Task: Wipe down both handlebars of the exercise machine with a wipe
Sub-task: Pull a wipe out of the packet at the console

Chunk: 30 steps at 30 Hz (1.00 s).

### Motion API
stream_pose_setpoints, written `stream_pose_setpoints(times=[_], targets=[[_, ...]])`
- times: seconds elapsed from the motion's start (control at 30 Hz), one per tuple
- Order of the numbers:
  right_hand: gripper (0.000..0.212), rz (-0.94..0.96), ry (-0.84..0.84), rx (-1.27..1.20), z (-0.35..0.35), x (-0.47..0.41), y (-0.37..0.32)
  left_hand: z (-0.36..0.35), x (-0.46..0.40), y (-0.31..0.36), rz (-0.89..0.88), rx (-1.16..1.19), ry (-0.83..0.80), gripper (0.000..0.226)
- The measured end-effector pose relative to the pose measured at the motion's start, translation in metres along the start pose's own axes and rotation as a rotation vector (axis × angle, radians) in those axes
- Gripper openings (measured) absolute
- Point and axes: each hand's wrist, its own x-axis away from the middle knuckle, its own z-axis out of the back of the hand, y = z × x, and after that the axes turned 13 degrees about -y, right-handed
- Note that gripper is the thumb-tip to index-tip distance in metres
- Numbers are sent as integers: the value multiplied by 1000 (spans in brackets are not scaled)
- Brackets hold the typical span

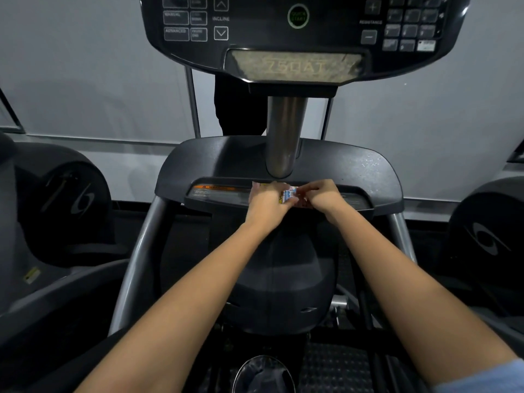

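Over the machine's dark cross shelf, below the console and just in front of the steel column: one small printed wipe packet, held between two bare hands

Left hand: grip curled round the left end of the packet, fingers wrapped over it, knuckles toward the onlooker

Right hand: grip pinching at the packet's right edge, fingertips drawn together; whether it has hold of a tear tab or of a wipe itself is too small to tell

Packet: long axis roughly level, running left to right between the two grips, both hands touching it, neither plainly nearer. No loose wipe is visible, so by judgement the step in hand is opening the packet or drawing a wipe out, and the wiping proper is not yet begun

Handlebars: left handlebar a grey tube falling from the shelf's left corner down and toward the person, outside the left forearm; right handlebar its mirror on the right, outside the right forearm, partly hidden by the arm. Both lie well apart from the packet, outward and lower than the hands, long axes running near to far

Judgement: once a wipe is free, the hand carrying it must travel sideways and down; the right hand sits nearer the right bar, the left hand nearer the left
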Motion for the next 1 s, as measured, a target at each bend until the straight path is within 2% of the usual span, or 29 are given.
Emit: stream_pose_setpoints(times=[0.1,0.33,0.47,0.5,0.63,0.7,0.87,1.0], targets=[[32,-2,-74,-40,4,6,-3,-11,-6,13,48,52,26,34],[32,-19,-111,-72,11,8,-5,-19,-16,15,121,-35,128,25],[30,-24,-38,-19,12,3,-1,-22,-18,18,163,-65,164,23],[29,-10,-19,41,13,0,3,-23,-19,19,177,-75,171,23],[23,85,-4,575,14,-3,12,-22,-19,20,203,-63,203,25],[23,116,-30,751,10,-4,19,-20,-16,21,190,-81,225,28],[28,204,-4,965,5,-1,31,-13,-16,14,144,-83,211,33],[31,188,-19,1010,7,5,24,-7,-17,12,155,-50,171,33]])
